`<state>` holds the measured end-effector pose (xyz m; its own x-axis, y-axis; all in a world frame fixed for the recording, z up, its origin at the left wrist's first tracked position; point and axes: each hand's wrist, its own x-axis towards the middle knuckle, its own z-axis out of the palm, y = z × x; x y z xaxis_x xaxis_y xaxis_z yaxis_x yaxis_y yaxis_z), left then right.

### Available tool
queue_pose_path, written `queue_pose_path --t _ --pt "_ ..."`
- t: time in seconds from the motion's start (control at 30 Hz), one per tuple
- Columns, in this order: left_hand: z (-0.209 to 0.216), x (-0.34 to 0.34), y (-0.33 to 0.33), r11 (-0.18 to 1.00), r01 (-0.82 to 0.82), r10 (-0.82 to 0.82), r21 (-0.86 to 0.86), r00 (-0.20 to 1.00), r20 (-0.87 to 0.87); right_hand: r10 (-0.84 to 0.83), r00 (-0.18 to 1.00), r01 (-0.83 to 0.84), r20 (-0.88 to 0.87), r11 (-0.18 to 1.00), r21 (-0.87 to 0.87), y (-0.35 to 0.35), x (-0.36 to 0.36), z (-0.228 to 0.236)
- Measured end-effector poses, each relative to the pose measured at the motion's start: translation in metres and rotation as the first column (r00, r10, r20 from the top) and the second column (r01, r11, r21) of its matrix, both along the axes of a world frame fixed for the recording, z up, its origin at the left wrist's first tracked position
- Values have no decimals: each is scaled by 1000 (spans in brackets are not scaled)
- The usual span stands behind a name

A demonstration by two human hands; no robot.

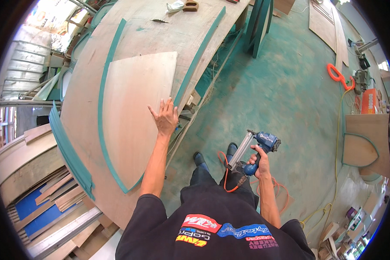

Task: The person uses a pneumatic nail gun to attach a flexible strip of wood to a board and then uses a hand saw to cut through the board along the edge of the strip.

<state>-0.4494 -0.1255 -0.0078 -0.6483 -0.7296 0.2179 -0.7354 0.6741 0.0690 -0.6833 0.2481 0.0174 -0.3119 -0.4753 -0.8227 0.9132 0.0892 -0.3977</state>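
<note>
A pale plywood panel [134,99], curved along one side and pointed at its near end, lies on the large wooden worktable [80,108]. A curved green strip [102,102] runs along the panel's left side, and another green strip [203,47] lies to its right. My left hand [165,118] rests with fingers spread at the panel's right edge, holding nothing. Off the table, on the right, my right hand [261,164] is closed around the handle of a blue air nail gun [268,139]. An orange air hose [232,189] runs from the gun's base.
A bundle of green strips [69,151] leans by the table's left edge, near stacked boards [26,156]. At the far end lies a wooden-handled tool [190,5]. Green upright panels [261,26] stand beyond the table. A yellow hose [337,160] crosses the green-stained floor [286,86].
</note>
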Motion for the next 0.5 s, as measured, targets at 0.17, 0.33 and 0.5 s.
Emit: queue_pose_path --t 0.17,0.33,0.5 --pt "9 -1 -2 986 -147 152 -80 986 63 45 999 -45 0 999 26 -8 -9 -3" --pt "10 -8 -5 980 -198 200 -31 962 185 72 997 -72 23 997 31 -12 -16 -7" --pt "17 -18 -1 978 -208 200 28 962 186 88 994 -90 66 996 23 -8 -17 -12"
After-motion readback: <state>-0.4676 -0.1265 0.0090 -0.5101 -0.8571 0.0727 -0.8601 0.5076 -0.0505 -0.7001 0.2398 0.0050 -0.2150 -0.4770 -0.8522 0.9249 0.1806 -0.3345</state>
